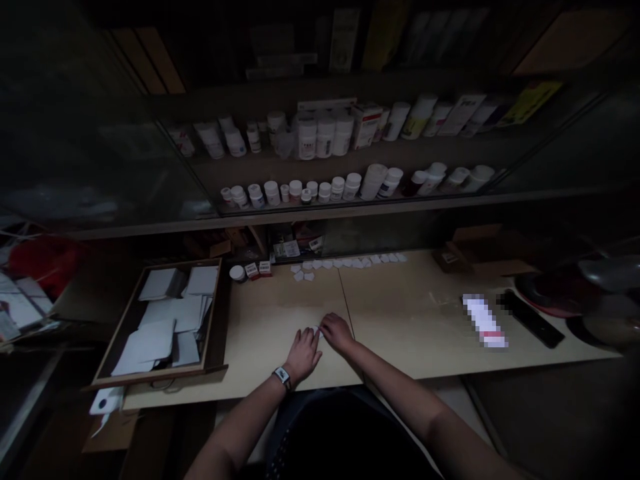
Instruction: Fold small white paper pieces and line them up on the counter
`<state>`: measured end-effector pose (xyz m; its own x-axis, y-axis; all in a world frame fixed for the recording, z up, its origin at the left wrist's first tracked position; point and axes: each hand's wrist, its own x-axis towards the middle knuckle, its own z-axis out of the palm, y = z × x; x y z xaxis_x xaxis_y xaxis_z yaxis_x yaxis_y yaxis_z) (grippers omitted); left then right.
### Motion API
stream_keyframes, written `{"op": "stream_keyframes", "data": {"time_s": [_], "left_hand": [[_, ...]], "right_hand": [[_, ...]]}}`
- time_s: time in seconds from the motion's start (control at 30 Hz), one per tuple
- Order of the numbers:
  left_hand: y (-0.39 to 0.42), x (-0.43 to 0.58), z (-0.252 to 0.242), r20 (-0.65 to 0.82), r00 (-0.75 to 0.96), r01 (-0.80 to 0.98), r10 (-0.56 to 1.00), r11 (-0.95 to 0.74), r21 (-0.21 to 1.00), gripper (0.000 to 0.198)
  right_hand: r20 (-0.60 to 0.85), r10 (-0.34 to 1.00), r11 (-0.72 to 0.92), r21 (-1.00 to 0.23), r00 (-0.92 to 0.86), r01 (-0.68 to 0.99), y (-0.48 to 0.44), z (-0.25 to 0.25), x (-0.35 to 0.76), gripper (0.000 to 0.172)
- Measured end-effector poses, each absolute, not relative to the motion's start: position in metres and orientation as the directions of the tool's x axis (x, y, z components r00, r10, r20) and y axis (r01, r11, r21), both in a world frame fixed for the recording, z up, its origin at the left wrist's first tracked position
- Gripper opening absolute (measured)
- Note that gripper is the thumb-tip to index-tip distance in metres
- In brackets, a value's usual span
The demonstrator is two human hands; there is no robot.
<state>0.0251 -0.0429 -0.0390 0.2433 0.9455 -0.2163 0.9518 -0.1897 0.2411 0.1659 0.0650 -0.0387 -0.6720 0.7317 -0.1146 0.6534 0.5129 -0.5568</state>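
Observation:
Over the pale desktop, my left hand lies palm down with its fingers stretched forward, their tips at a small white piece of paper. My right hand comes in from the other side, its fingers closed on the paper's right edge. Most of that paper is hidden under the fingers. Along the back of the desk lie several small folded white paper packets in a row, with a few more in front at the row's left end.
On the left stands a wooden drawer with stacks of white paper sheets. A white jar and small boxes sit behind. A phone and a blurred-out slip lie right. Shelves of white bottles rise above.

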Motion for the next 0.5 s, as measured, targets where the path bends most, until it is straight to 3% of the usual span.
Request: {"op": "stream_keyframes", "data": {"time_s": [0.3, 0.5], "left_hand": [[-0.051, 0.024, -0.050, -0.189, 0.239, 0.962, 0.953, -0.205, 0.179, 0.061], [-0.054, 0.027, -0.054, -0.187, 0.233, 0.965, 0.954, -0.202, 0.169, 0.060]], "right_hand": [[-0.271, 0.821, 0.313, -0.523, -0.502, 0.793, 0.065, -0.032, 0.156, 0.012], [-0.405, 0.818, 0.179, -0.497, -0.410, 0.849, 0.067, -0.024, 0.151, 0.021]]}}
